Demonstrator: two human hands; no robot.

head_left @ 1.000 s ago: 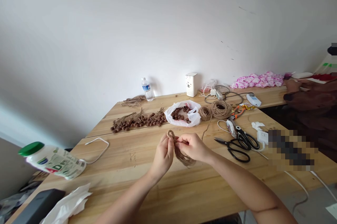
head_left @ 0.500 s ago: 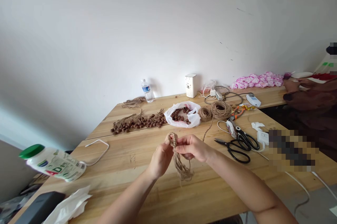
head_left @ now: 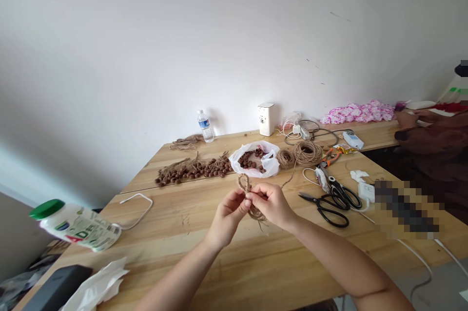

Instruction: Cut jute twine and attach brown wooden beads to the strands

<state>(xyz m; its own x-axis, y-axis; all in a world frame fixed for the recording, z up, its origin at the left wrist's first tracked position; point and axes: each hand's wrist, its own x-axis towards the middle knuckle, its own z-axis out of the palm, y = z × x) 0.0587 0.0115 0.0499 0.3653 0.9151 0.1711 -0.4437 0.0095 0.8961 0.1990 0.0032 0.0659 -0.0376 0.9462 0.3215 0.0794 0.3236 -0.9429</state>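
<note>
Over the middle of the table, both hands grip a bundle of brown jute twine [head_left: 244, 183] with a braided loop standing up at its top. My left hand [head_left: 229, 212] pinches it from the left, thumb on the near side. From the right, my right hand [head_left: 271, 203] pinches the same bundle, the two thumbs almost touching. Loose strands hang below and behind the fingers, partly hidden. Beyond the hands lie two balls of jute twine [head_left: 307, 153] and a white plastic bag [head_left: 236, 165] holding brown beads [head_left: 248, 160]. A strand of twine trails toward the hands.
Black-handled scissors [head_left: 331, 209] lie to the right, near orange-handled pliers [head_left: 332, 157]. Rows of bead-and-twine bunches [head_left: 190, 169] sit at the left back. A green-capped white bottle [head_left: 82, 225] leans at far left; a water bottle [head_left: 205, 126] stands by the wall. Another person's hands are at far right.
Both hands have closed in around the twine bundle, with the thumbs now together. The loop stands more open, and the hanging strands are folded up behind the fingers.
</note>
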